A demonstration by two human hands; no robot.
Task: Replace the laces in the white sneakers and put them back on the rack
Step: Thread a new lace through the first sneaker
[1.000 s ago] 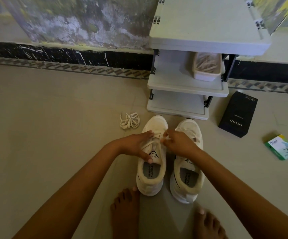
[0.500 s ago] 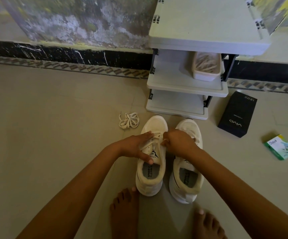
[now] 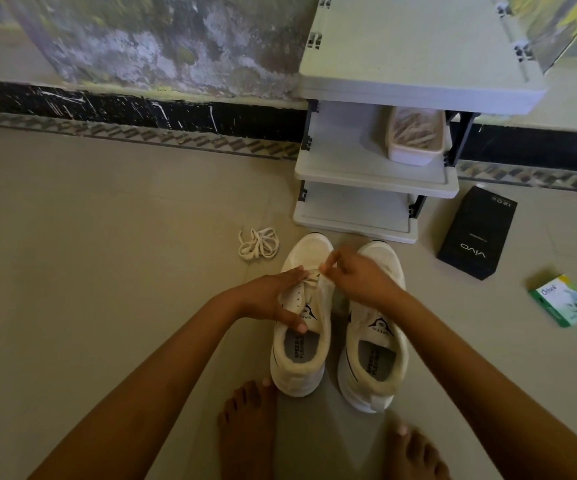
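Two white sneakers stand side by side on the floor, toes toward the rack: the left sneaker (image 3: 300, 355) and the right sneaker (image 3: 375, 362). My left hand (image 3: 273, 296) holds the left sneaker's upper, thumb on the tongue, fingers along the eyelet row. My right hand (image 3: 356, 275) pinches a white lace (image 3: 311, 276) at the lowest eyelets of that shoe. A loose bundle of laces (image 3: 258, 243) lies on the floor to the left. The white shoe rack (image 3: 377, 174) stands just beyond the toes.
A white tub of laces (image 3: 415, 136) sits on the rack's middle shelf. A black phone box (image 3: 477, 233) and a small green box (image 3: 564, 299) lie on the floor at the right. My bare feet (image 3: 245, 431) are behind the heels. The wall runs along the back.
My right hand has lifted slightly toward the toe, drawing the lace end up. My left hand keeps its hold on the left sneaker.
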